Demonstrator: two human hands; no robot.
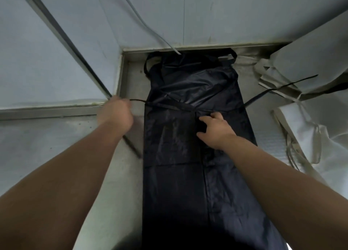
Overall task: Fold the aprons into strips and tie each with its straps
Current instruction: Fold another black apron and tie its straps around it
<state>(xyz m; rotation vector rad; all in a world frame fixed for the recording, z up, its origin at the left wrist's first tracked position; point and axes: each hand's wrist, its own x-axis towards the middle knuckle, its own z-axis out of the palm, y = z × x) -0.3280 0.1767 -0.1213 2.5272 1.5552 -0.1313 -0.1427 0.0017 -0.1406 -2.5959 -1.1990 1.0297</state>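
Observation:
A dark navy apron [188, 174] lies folded into a long strip down the middle of the steel table [120, 174]. Its neck loop [150, 61] rests at the far end. One black waist strap [165, 105] runs across the strip to the left, and my left hand [115, 113] is closed around its end beside the strip's left edge. The other waist strap [271, 90] trails off to the right, lying loose. My right hand [214, 130] presses flat on the middle of the strip, fingers spread, just below where the strap crosses.
Pale white aprons [310, 129] with their straps are heaped on the right side of the table. A grey wall and a raised ledge [47, 110] close in on the left, and a back wall stands just past the neck loop.

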